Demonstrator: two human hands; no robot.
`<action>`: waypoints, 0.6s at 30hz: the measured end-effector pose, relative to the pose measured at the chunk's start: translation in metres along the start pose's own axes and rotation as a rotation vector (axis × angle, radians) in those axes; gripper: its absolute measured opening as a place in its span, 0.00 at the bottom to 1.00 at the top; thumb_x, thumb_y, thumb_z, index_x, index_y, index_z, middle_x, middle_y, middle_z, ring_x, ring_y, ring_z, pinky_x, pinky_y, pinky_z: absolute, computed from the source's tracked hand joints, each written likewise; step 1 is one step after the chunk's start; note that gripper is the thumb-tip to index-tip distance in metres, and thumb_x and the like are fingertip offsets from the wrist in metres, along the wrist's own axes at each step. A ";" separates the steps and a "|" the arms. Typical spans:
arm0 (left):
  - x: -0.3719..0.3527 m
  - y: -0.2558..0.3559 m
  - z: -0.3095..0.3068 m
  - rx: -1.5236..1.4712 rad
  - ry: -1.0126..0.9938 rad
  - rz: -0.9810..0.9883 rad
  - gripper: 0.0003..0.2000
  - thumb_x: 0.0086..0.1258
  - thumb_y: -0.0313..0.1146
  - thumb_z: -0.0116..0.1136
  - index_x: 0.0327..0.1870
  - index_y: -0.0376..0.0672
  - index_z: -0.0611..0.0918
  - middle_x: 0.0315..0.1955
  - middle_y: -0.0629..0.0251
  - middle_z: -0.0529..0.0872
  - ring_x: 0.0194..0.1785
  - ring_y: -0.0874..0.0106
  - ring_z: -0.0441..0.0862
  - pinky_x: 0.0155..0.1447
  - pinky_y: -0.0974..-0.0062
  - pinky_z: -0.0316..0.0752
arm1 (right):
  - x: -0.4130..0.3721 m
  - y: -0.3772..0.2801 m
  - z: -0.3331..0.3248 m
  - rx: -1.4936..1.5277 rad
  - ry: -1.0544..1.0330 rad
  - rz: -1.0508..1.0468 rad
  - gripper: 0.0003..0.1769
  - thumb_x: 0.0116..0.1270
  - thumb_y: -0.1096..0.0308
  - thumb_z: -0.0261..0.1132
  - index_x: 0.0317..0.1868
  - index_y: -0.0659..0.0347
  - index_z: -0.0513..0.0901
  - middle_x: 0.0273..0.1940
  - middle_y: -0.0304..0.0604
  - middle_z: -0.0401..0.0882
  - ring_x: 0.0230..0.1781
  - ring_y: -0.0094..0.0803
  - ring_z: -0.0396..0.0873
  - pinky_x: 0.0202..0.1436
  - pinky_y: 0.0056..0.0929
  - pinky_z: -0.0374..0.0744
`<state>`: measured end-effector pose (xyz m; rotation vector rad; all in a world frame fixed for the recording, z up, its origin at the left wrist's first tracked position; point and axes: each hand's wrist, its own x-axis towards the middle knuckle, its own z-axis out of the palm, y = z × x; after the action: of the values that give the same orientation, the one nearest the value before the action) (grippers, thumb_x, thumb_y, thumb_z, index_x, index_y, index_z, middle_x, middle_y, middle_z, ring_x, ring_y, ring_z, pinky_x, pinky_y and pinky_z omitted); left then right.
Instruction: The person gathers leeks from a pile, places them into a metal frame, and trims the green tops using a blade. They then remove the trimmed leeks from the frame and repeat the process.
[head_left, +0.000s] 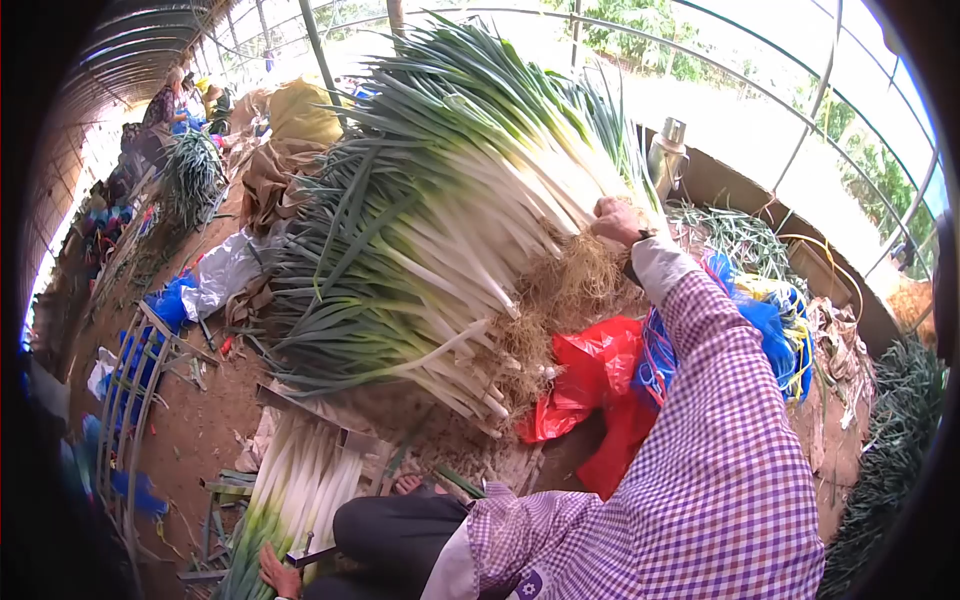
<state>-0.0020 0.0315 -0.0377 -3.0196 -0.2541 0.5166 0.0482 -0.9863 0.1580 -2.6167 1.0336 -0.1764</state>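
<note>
Leeks [450,220] lie in a broad heap across the middle, green leaves up and to the left, hairy roots [575,275] toward the right. Smaller bundle [305,465] of them sits below, in a metal frame [355,441]. Red plastic [600,360] lies just beside the roots; a metal flask [667,155] stands near the heap's upper right. Right hand [617,221] curls around stalks at their root end; left hand is out of view, its hold impossible to tell.
</note>
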 end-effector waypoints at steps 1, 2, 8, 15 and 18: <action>-0.002 0.004 -0.005 -0.028 -0.015 0.003 0.45 0.69 0.65 0.57 0.82 0.54 0.55 0.80 0.52 0.57 0.80 0.47 0.54 0.78 0.43 0.49 | 0.007 -0.001 -0.018 0.024 -0.181 0.010 0.24 0.52 0.68 0.72 0.51 0.61 0.82 0.44 0.50 0.81 0.46 0.40 0.79 0.51 0.35 0.79; -0.005 0.006 -0.011 -0.055 -0.031 0.006 0.45 0.70 0.65 0.57 0.82 0.53 0.55 0.80 0.53 0.57 0.80 0.47 0.54 0.78 0.44 0.49 | 0.003 0.001 -0.026 0.121 -0.102 -0.066 0.25 0.52 0.67 0.73 0.53 0.61 0.82 0.48 0.52 0.78 0.50 0.42 0.78 0.53 0.36 0.79; 0.005 -0.005 0.003 0.030 -0.085 -0.066 0.44 0.72 0.65 0.53 0.83 0.54 0.53 0.81 0.49 0.53 0.82 0.45 0.48 0.80 0.44 0.44 | -0.011 -0.022 -0.059 0.445 0.054 -0.273 0.24 0.61 0.66 0.74 0.58 0.62 0.82 0.57 0.55 0.77 0.56 0.39 0.77 0.56 0.34 0.82; 0.004 -0.001 0.003 0.032 -0.079 -0.079 0.41 0.75 0.61 0.52 0.83 0.55 0.53 0.80 0.47 0.54 0.82 0.46 0.48 0.80 0.44 0.45 | 0.034 -0.072 0.026 0.121 0.175 -0.090 0.22 0.66 0.62 0.66 0.55 0.68 0.81 0.45 0.57 0.87 0.43 0.47 0.87 0.52 0.41 0.84; 0.003 -0.005 0.004 0.039 -0.052 -0.077 0.38 0.75 0.55 0.54 0.82 0.54 0.55 0.80 0.49 0.56 0.82 0.48 0.50 0.80 0.44 0.46 | 0.015 -0.090 0.046 -0.009 0.166 -0.106 0.21 0.63 0.62 0.68 0.52 0.66 0.80 0.53 0.60 0.83 0.58 0.52 0.82 0.61 0.47 0.80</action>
<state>-0.0012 0.0367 -0.0416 -2.9485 -0.3576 0.5863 0.1275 -0.9233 0.1453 -2.7031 0.9493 -0.4208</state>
